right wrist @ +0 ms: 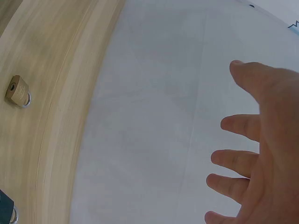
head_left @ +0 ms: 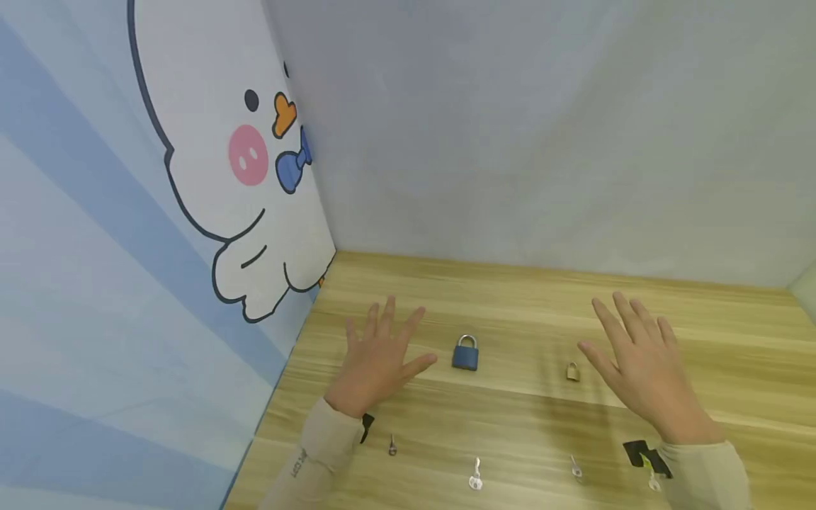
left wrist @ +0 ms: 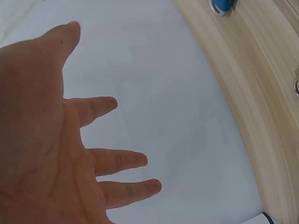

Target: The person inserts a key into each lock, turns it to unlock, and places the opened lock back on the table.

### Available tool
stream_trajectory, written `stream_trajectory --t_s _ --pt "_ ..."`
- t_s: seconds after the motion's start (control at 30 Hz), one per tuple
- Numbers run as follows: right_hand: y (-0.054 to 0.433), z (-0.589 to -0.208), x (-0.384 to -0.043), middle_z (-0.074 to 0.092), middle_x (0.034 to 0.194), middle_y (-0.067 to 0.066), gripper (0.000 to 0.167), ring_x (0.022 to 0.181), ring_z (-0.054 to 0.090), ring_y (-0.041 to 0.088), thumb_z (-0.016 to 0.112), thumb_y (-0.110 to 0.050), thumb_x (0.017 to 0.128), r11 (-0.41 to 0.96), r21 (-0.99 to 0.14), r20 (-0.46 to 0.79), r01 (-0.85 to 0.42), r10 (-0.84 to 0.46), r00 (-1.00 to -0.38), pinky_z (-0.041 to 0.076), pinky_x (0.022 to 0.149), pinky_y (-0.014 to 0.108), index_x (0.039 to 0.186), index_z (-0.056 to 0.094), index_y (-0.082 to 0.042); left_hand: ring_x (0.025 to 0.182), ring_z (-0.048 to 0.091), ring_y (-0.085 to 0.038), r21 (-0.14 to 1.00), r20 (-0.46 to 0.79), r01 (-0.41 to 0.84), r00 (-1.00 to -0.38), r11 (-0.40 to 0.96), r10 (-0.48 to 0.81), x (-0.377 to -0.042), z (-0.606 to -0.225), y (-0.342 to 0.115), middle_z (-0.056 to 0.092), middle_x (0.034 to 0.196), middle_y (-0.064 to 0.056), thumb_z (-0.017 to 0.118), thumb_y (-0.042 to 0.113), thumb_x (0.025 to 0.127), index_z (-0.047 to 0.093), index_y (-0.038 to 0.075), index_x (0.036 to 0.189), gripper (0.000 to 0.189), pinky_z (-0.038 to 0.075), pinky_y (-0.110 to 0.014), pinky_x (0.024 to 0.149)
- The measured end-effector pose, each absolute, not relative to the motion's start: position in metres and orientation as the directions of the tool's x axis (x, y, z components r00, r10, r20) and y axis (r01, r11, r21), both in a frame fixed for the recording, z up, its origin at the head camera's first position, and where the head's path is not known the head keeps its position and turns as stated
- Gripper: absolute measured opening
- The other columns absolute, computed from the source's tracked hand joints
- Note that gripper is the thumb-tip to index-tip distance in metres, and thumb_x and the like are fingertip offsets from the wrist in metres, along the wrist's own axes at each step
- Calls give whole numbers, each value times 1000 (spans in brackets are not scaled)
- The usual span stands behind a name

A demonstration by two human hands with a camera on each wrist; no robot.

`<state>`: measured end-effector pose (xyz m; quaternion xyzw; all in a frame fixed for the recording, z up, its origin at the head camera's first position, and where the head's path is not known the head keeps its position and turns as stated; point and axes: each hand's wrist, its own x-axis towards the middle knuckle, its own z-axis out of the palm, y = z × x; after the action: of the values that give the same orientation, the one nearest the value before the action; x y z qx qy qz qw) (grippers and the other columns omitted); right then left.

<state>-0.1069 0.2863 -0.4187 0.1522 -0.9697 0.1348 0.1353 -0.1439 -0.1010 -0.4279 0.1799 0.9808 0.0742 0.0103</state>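
My left hand (head_left: 376,361) is spread with nothing in it, left of a blue padlock (head_left: 465,357) that lies on the wooden table with its shackle towards the wall. My right hand (head_left: 644,365), also spread and holding nothing, is just right of a small brass padlock (head_left: 573,373). In the right wrist view the brass padlock (right wrist: 17,90) shows its keyhole, and the blue one (right wrist: 5,208) is cut off at the edge. Nearer to me lie a small dark key (head_left: 392,446), a silver key (head_left: 476,476), a smaller key (head_left: 576,467) and another key (head_left: 654,484) beside the right sleeve.
A pale grey curtain-like wall (head_left: 542,142) stands behind the table (head_left: 510,297). On the left, a blue and white striped panel (head_left: 95,283) with a white cartoon figure (head_left: 197,127) borders the table. Black pieces (head_left: 647,457) show at the cuffs.
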Motion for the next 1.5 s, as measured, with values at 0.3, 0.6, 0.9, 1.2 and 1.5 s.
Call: stream_trajectory --t_s 0.3,0.6,0.9,1.2,1.5 --pt "285 -424 -110 24 155 33 70 143 18 52 55 -38 103 908 -238 298 -345 -270 -916 6 111 69 157 26 -6 140 33 -45 187 15 329 -943 926 332 -150 -431 -107 35 155 -22 42 64 99 39 23 153 68 29 -72 101" --pt "282 -430 -112 22 155 34 70 142 16 54 55 -37 103 888 -278 280 -367 -290 -915 5 111 69 156 25 -4 93 63 -30 208 -113 220 -963 953 246 -169 -456 -115 66 105 -15 53 47 102 68 3 113 48 54 -45 72" --pt "276 -435 -112 24 154 34 68 138 24 57 58 -36 102 879 -279 301 -387 -303 -904 7 110 70 154 29 -2 46 38 -11 189 -222 126 -961 974 167 -181 -488 -120 41 52 2 63 50 94 45 15 57 55 34 -29 44" --pt "270 -437 -111 27 150 37 65 137 25 56 58 -34 102 869 -300 309 -393 -301 -902 9 110 69 152 33 -1 46 39 -11 190 -262 128 -949 974 176 -185 -503 -123 42 52 3 67 52 90 45 15 56 55 34 -29 47" --pt "254 -440 -110 42 138 36 62 123 43 56 71 -27 94 871 -253 404 -421 -300 -864 30 100 70 141 46 5 44 31 -9 277 -261 145 -940 950 220 -188 -507 -122 33 47 6 64 33 91 40 16 52 49 28 -26 43"
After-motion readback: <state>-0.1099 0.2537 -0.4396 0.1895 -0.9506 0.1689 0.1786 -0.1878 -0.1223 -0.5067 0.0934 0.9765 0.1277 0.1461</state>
